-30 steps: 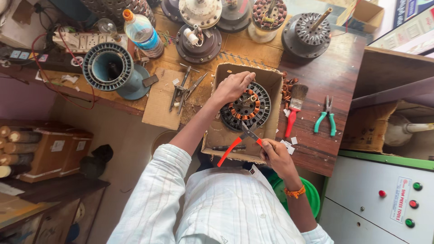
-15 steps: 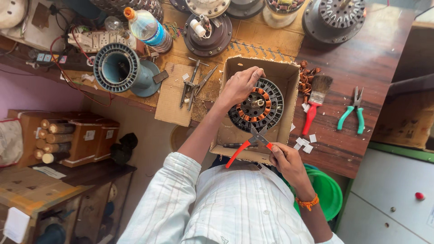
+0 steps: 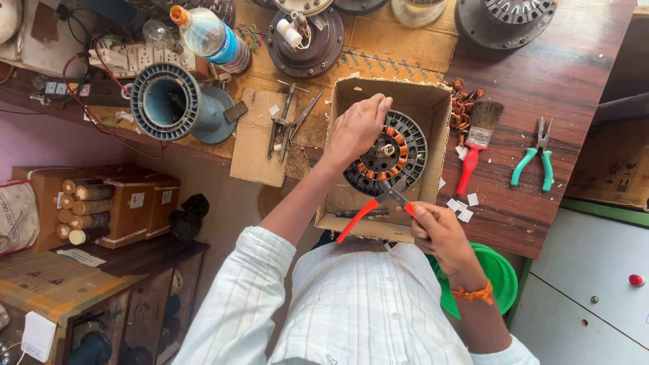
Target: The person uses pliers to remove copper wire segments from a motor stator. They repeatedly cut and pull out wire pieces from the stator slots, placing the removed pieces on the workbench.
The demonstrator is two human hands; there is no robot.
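Note:
A round fan stator (image 3: 399, 149) with copper windings lies inside an open cardboard box (image 3: 433, 101) on the wooden bench. My left hand (image 3: 357, 128) rests on the stator's left side, fingers curled over its rim. My right hand (image 3: 438, 230) grips one handle of orange-handled pliers (image 3: 368, 208), whose jaws reach the stator's near edge. The other orange handle sticks out to the left over the box's front.
A red-handled brush (image 3: 476, 145) and green-handled pliers (image 3: 537, 159) lie right of the box beside copper scraps (image 3: 463, 101). A puller tool (image 3: 287, 125), a blue-grey motor housing (image 3: 169, 101), a water bottle (image 3: 206, 34) and several motor parts stand behind. A green bowl (image 3: 500, 274) sits below the bench edge.
The camera has drawn closer and shifted. My left hand stays on the stator; my right hand keeps the pliers at the stator's near edge, handles opened wider.

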